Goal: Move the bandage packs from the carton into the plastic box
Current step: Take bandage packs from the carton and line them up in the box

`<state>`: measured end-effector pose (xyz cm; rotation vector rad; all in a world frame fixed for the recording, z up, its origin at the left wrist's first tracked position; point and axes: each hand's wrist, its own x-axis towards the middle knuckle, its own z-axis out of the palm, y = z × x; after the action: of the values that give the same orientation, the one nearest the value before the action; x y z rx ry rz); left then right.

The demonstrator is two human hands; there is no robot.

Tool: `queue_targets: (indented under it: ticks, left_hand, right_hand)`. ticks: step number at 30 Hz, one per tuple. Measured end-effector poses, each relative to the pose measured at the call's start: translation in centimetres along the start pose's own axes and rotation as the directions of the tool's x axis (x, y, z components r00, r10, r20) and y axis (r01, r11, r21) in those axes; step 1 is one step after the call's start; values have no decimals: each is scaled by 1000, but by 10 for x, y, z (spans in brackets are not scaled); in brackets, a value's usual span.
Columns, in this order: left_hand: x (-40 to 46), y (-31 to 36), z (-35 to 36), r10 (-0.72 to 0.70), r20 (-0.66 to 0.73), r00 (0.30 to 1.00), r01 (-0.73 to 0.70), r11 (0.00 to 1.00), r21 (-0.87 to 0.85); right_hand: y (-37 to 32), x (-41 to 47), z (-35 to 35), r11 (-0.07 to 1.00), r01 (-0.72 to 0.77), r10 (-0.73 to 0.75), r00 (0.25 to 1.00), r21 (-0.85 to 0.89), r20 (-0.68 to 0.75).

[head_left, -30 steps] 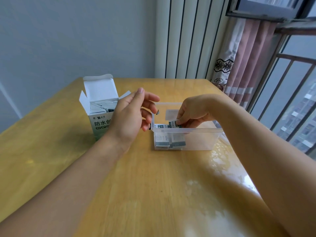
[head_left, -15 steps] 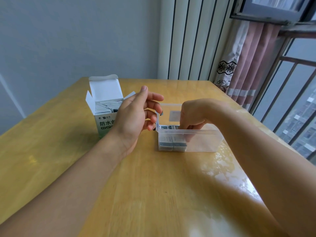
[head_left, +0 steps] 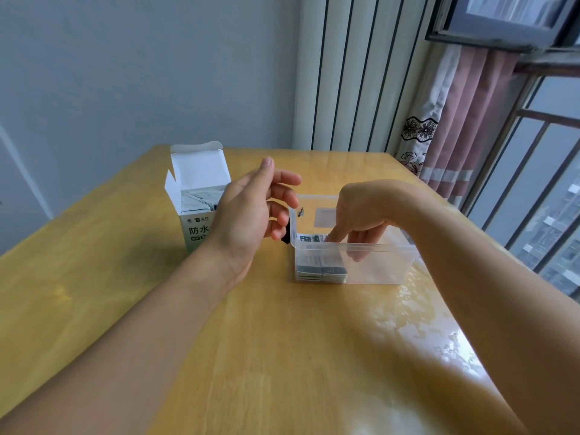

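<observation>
Where right hand (head_left: 361, 211) dips into plastic box (head_left: 376, 271), straight fingers (head_left: 337, 235) on bandage packs (head_left: 320, 268).

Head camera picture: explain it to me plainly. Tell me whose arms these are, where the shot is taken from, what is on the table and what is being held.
There is no machine here. The camera sits on a person's head and looks forward and down, so both bare arms are the wearer's own.

On the wooden table stands a white carton with its lid flaps open and bandage packs showing inside. To its right is a clear plastic box, with more packs stacked at its left end.

The right hand reaches down into the box, fingers touching the stack. The left hand hovers between carton and box, fingers relaxed, holding nothing.
</observation>
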<state>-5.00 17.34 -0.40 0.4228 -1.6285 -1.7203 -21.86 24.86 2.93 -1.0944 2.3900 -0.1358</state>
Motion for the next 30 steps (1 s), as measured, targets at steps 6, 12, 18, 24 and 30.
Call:
queue_targets:
  ticks: [6,12,18,24,30]
  left_hand:
    - [4,25,-21,356,-161,920,-349,934,74]
    - [32,35,-86,557,-420,717,-439,828,348]
    - [42,6,-104,399,-384,832,-205,866,456]
    - [45,5,-102,417,-368,831,-201,843,499]
    - [45,4,-102,424,-382,821,-198,839,507]
  right_hand:
    - [-20,-32,-17,883,463,-412,845,80,-341]
    - [-70,-32,6,687,723,-625,540,-69,-564]
    - [-108,6,15,797,568,-591,664,-205,-459]
    - [-129,9,14,808,506,-588,728,-302,-354]
    - [-131,9,22,809,485,-587,689,-332,-425]
